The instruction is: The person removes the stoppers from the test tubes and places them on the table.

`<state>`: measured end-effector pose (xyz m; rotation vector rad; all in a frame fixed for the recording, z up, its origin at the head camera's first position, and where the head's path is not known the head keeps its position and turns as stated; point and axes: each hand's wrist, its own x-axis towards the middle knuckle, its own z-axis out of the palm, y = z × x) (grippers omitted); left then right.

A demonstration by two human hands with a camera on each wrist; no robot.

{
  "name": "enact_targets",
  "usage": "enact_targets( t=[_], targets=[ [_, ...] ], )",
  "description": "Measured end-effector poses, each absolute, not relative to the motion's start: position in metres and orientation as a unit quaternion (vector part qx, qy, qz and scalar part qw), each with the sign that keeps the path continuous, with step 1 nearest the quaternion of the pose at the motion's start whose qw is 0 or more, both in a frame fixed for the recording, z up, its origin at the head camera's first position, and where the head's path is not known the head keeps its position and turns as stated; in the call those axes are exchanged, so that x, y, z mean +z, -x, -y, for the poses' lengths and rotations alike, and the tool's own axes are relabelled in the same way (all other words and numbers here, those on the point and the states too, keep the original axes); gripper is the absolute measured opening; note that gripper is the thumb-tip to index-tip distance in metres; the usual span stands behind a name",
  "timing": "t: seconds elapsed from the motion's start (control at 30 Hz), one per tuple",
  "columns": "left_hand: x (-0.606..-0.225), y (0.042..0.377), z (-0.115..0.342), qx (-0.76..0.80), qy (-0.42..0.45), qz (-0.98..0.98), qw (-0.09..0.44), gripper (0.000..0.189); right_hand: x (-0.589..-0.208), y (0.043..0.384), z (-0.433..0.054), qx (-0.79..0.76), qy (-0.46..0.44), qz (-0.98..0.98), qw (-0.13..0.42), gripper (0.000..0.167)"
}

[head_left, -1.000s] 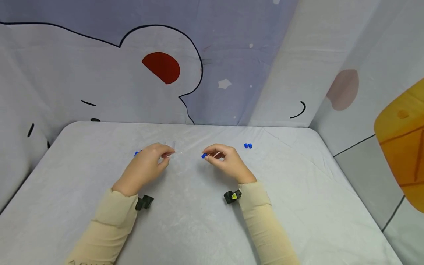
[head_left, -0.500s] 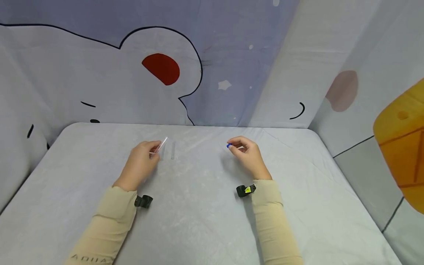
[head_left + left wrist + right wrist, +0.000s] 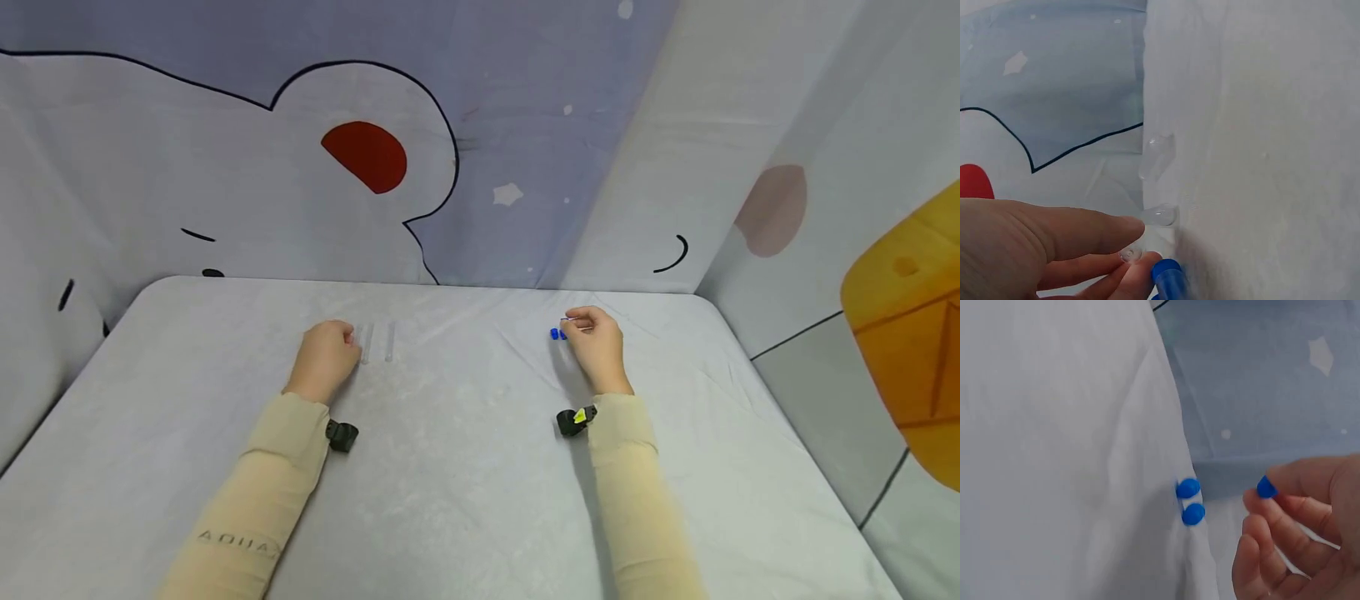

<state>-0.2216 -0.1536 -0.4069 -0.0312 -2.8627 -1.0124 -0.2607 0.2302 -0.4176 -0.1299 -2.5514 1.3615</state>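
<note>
My left hand (image 3: 324, 358) is low over the table's left part. In the left wrist view its thumb and fingers pinch a clear test tube (image 3: 1130, 253), mostly hidden by the fingers. Two more clear test tubes (image 3: 365, 343) lie side by side to its right. A blue cap (image 3: 1169, 278) shows just below the fingertips. My right hand (image 3: 597, 346) pinches a small blue stopper (image 3: 1265, 487) between thumb and index finger, the other fingers loosely bent. Close by it on the table stand two blue stoppers (image 3: 1191, 514), apart from the hand.
A white cloth covers the table (image 3: 450, 467), with slight creases. Its far edge meets a printed fabric backdrop (image 3: 525, 150). Another printed panel (image 3: 817, 383) rises along the right side.
My right hand has carried the blue stopper to the right, toward the two others. The left hand has drawn back left and lowered its tube from a tilted hold.
</note>
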Motion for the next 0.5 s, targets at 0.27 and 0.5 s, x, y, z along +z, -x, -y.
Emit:
enact_targets(
  t=[0.27,0.5],
  targets=[
    [-0.411,0.228,0.151,-0.323,0.008,0.946,0.022,0.042,-0.418,0.272,-0.248,0.411,0.108,0.899,0.103,0.019],
    [-0.411,0.229,0.146,-0.324,0.025,0.946,0.002,0.042,-0.426,0.278,-0.251,0.383,0.121,0.914,0.066,0.019]
  ],
)
